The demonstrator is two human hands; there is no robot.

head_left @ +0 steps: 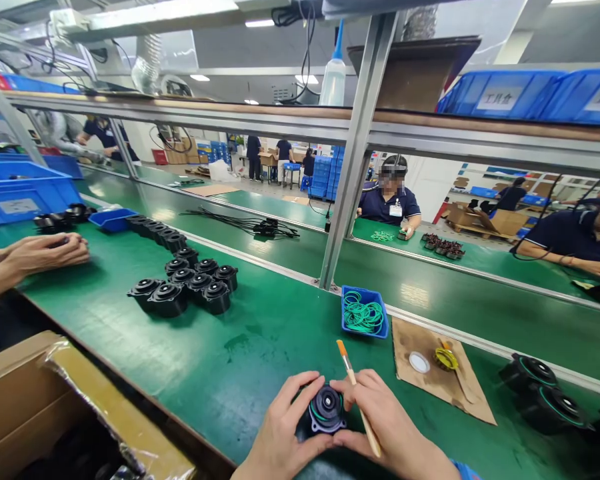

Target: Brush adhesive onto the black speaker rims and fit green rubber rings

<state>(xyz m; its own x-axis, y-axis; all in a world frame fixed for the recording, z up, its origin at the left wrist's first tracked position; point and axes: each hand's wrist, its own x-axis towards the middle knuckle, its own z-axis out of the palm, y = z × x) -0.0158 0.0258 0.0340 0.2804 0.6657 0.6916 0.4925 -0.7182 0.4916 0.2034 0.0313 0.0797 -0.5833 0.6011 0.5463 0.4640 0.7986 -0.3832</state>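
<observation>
Between my two hands, near the front edge of the green bench, sits a round black motor housing (327, 408) with a green ring around its upper part. My left hand (287, 423) grips its left side, thumb at the front. My right hand (380, 413) holds the housing's right side and also has a wooden-handled brush (364, 420) tucked in its fingers, orange bristles pointing up. Beyond my hands stands a blue tray (364, 331) of green rubber rings. To the right, a cardboard sheet (405, 340) carries a yellow-rimmed pot (446, 359) and a white lid (419, 363).
Several black housings (180, 283) stand left of centre; more with green rings (555, 407) are at right. A co-worker's hands (50, 257) are at far left, by a blue bin (25, 190). A metal post (347, 173) rises behind the tray. An open carton (55, 413) stands lower left.
</observation>
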